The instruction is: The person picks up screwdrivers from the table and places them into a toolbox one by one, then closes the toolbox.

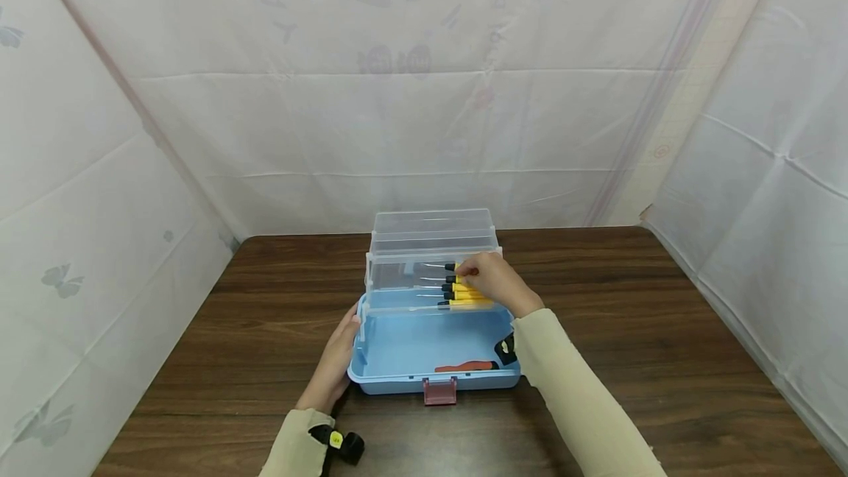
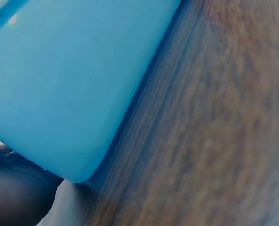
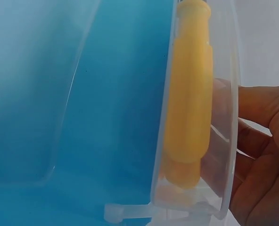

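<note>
No legible text, label, brand or number appears. The white fabric backdrop (image 1: 424, 57) bears faint, mirrored printed characters and round emblems, too pale to read. A small yellow tag on the black wrist-worn device (image 1: 336, 440) is unreadable.

Clear tray (image 1: 404, 282) overhangs toolbox (image 1: 397, 352) rear; front half open above.

A blue box wall (image 2: 73, 84) fills the upper left — its rounded corner sits on the blurred wooden counter (image 2: 215, 127).
</note>
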The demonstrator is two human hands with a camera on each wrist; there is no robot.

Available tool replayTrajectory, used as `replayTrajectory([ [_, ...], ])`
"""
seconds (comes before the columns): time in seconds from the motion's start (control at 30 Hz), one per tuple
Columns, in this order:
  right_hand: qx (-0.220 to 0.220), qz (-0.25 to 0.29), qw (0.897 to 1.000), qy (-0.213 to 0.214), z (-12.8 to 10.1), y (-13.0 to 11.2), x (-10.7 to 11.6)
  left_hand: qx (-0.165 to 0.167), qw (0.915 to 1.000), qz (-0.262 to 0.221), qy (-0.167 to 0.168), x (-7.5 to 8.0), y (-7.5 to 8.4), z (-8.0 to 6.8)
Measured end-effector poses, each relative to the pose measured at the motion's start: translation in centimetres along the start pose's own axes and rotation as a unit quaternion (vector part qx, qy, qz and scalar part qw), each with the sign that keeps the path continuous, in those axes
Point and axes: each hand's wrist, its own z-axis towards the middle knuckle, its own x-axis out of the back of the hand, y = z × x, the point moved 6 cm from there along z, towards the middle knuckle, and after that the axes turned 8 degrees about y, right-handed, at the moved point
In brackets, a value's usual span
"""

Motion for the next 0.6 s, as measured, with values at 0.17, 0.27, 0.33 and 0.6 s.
replayTrajectory([
  [0.17, -0.01, 0.002, 1.0, -0.003, -0.04, 0.09, -0.03, 0.001, 1.0, 0.002, 0.002, 0.02, -0.06, 0.05],
  [0.27, -0.016, 0.006, 1.0, -0.004, -0.09, 0.15, -0.02, 0.0, 1.0, 0.004, 0.001, 0.05, -0.08, 0.04],
  [0.33, -0.02, 0.008, 1.0, -0.004, -0.1, 0.23, -0.01, 0.0, 1.0, 0.005, 0.001, 0.07, -0.06, 0.0],
  [0.6, -0.012, 0.004, 1.0, -0.004, 0.01, 0.24, 0.31, 0.0, 1.0, 0.007, 0.002, 0.02, -0.05, 0.01],
])
